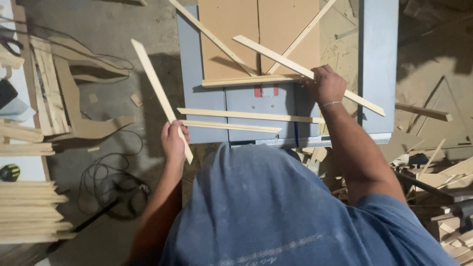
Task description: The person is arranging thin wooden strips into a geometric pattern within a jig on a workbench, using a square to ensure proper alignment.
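1. Grey saw table (207, 106) is filling the middle of the view, standing on a dusty floor (113, 29).
2. Brown board (258, 34) is lying flat on the far part of the table, with a seam running down its middle.
3. Stacked wooden slats (29, 212) are sitting at the left edge, well apart from the table.
4. Black cable (106, 184) is lying coiled on the floor, near the left arm.
5. Two long strips (246, 116) are resting side by side across the near part of the table, between both hands.
6. Right hand (327, 86) is gripping a long wooden strip (276, 55) over the table, fingers clamped around it.
7. Left hand (173, 143) is holding another strip (152, 79) out over the floor, left of the table, fingers closed around its lower end.
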